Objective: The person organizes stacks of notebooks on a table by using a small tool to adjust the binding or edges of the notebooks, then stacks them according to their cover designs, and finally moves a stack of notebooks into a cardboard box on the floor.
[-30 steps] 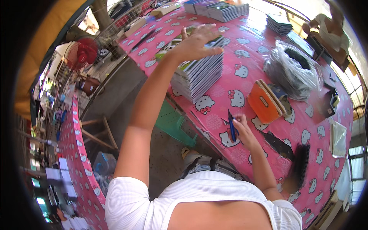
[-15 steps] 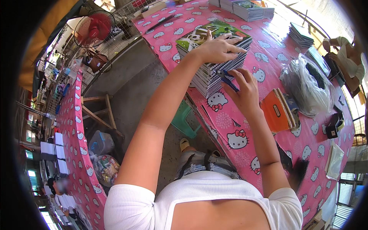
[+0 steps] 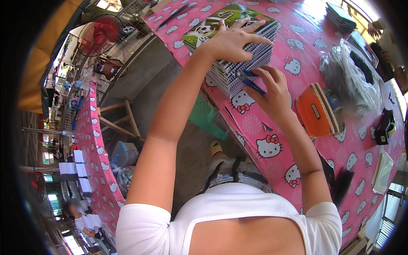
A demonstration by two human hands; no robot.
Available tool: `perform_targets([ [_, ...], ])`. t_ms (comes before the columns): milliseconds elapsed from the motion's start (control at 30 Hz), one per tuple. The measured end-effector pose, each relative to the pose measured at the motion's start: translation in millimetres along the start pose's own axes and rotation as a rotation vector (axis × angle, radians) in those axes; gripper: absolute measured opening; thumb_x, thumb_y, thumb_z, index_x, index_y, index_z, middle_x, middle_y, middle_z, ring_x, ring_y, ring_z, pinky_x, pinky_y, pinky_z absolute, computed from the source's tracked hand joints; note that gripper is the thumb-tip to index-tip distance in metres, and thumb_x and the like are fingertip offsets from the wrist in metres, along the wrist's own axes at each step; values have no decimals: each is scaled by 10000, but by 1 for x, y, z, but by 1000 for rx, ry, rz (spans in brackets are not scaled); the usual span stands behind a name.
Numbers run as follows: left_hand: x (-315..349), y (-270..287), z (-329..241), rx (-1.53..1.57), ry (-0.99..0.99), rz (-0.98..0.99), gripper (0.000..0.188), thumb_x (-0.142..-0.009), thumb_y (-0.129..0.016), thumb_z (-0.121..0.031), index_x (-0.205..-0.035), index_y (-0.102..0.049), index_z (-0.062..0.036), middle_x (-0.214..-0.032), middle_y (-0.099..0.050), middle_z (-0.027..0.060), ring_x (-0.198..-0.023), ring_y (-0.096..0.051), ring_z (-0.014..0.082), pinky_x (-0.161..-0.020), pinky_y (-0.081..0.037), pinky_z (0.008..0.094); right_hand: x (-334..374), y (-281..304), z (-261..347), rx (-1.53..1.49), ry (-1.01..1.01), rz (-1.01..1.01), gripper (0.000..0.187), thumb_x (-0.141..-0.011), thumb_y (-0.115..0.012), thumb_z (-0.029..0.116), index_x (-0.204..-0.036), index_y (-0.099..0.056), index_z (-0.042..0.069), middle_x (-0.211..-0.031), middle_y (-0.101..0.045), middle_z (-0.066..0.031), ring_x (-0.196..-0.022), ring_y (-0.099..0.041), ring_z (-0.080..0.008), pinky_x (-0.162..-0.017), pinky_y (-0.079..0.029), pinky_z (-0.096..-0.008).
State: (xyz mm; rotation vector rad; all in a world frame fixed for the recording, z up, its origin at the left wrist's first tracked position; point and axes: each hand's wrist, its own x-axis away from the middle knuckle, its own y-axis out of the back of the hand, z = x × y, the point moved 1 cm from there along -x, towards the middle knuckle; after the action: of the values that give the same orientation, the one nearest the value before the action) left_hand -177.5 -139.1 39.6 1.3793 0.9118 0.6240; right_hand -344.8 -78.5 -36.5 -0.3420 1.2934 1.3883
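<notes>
A tall stack of spiral-bound notebooks (image 3: 212, 25), the top one with a green football cover, stands near the table's edge. My left hand (image 3: 233, 41) lies over the top cover with its fingers spread. Beside the stack's near corner, my right hand (image 3: 272, 87) grips a pair of blue-handled pliers (image 3: 254, 86). The jaws of the pliers are close to the spiral edges of the notebooks; whether they touch a wire I cannot make out.
On the pink patterned table (image 3: 255, 123) lie an orange box-like pouch (image 3: 315, 111), a clear plastic bag (image 3: 350, 78), a tape dispenser (image 3: 384, 127) and black spiral coils (image 3: 342, 185). More notebooks (image 3: 340, 18) lie at the far right. A green stool (image 3: 208, 117) stands below the edge.
The view has shifted a little. My left hand has its fingers spread wider on the cover. My right hand keeps the pliers by the stack's corner, slightly lower along it.
</notes>
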Motion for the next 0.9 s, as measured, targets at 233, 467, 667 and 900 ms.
perform_targets([
  [233, -1, 0, 2, 7, -17, 10, 597, -657, -590, -201, -1210, -540, -422, -1509, -217, -21, -1383, -169, 341, -1003, -52, 734, -5, -7, -23, -794, -606, 452, 414, -757, -746, 316, -965, -600, -11, -781, -633, -92, -625, -613, -153, -581, -488, -314],
  [467, -2, 14, -9, -74, -118, -22, 597, -641, -635, -187, -1225, -546, -271, -1505, -171, 117, -1339, -266, 367, -1035, -237, 513, 3, -6, -26, -694, -633, 436, 427, -771, -721, 372, -989, -597, 26, -842, -632, -106, -717, -642, -182, -632, -517, -335],
  [667, -5, 38, -23, 169, 20, 229, 619, -648, -624, -184, -1260, -530, -202, -1501, -99, 231, -1337, -257, 413, -1072, -275, 426, -2, 1, -10, -53, 11, -5, 409, -688, -771, 306, -947, -614, 31, -870, -572, -109, -804, -591, -283, -672, -482, -371],
  [900, -6, 23, -6, 180, -132, 171, 659, -656, -619, -189, -1301, -482, -184, -1506, -43, 234, -1387, -114, 387, -1106, -171, 464, -19, 5, -30, -929, -944, 681, 384, -730, -754, 309, -955, -647, 17, -827, -638, -135, -693, -647, -200, -624, -513, -348],
])
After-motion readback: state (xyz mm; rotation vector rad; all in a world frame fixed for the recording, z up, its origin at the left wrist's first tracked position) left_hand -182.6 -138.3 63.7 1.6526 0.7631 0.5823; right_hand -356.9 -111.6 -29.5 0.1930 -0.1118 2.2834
